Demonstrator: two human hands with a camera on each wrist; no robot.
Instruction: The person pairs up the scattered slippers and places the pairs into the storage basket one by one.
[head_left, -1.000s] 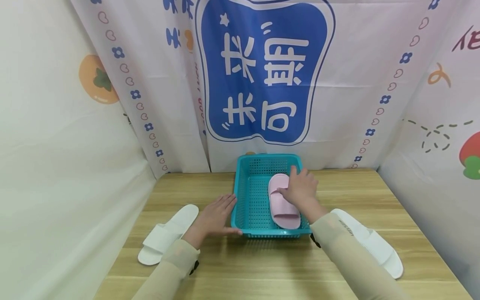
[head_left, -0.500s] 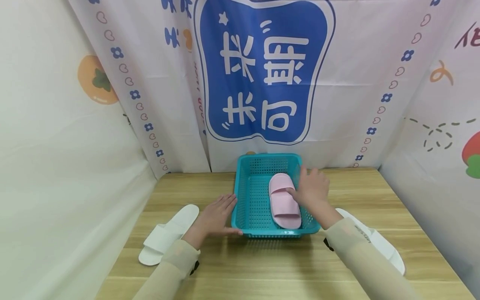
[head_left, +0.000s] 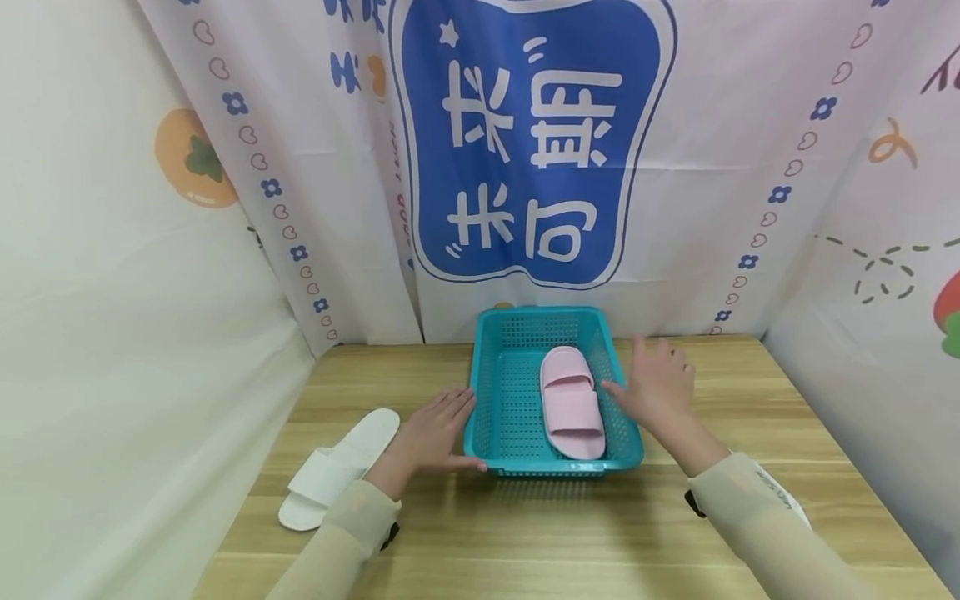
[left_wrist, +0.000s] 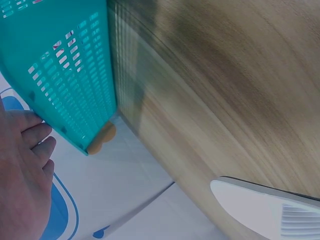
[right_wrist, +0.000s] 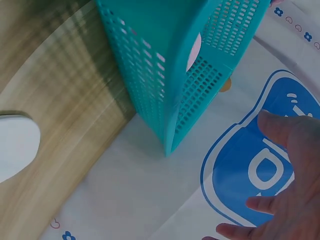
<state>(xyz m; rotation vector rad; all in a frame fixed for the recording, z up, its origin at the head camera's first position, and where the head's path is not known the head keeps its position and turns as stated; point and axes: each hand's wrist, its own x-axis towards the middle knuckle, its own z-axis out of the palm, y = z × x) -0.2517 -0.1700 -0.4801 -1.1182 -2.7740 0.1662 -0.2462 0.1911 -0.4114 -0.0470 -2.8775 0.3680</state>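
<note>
A teal perforated basket (head_left: 482, 392) stands at the back of the wooden table, with one pink slipper (head_left: 572, 408) lying in its right half. My left hand (head_left: 431, 437) rests its straight fingers against the basket's left rim, the thumb near the front corner. My right hand (head_left: 658, 387) hovers just right of the basket with fingers spread, holding nothing; the right wrist view shows it apart from the rim. A white slipper (head_left: 341, 471) lies left of my left arm. Another white slipper (head_left: 783, 496) is mostly hidden beneath my right forearm; its end (right_wrist: 17, 145) shows in the right wrist view.
The wooden tabletop (head_left: 525, 542) reaches back to a white printed cloth (head_left: 675, 275) hanging right behind the basket. Cloth walls (head_left: 150, 333) also close in the left and right sides.
My right hand has moved right, from above the pink slipper to outside the basket's right rim. The right forearm now covers more of the right white slipper. My left hand stays put.
</note>
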